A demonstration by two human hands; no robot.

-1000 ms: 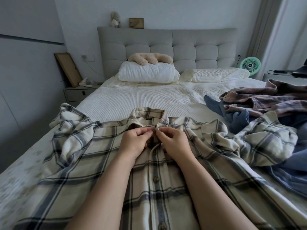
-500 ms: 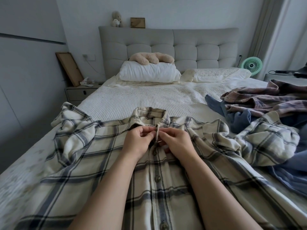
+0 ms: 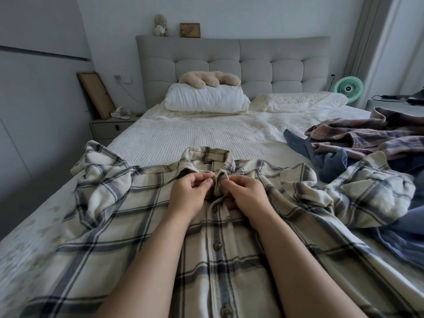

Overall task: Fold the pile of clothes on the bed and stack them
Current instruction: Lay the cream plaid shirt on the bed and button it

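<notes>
A cream shirt with blue-grey checks [image 3: 128,228] lies front-up and spread across the near end of the bed, collar toward the headboard, buttons running down its middle. My left hand [image 3: 188,193] and my right hand [image 3: 245,196] meet just below the collar. Each pinches one edge of the button strip near the top button. Both forearms lie over the shirt front. A pile of other clothes sits at the right: a pink-purple plaid garment [image 3: 367,136] on top and blue fabric [image 3: 330,161] under it.
The bed [image 3: 206,138] has a white ribbed cover, two pillows [image 3: 206,99] and a plush toy by the grey headboard. A nightstand [image 3: 110,127] with a leaning frame stands at the left. A green fan [image 3: 348,87] stands at the right.
My fingers have shifted a little on the button strip under the collar, and the strip's edge is bunched up between them. The shirt stays where it was.
</notes>
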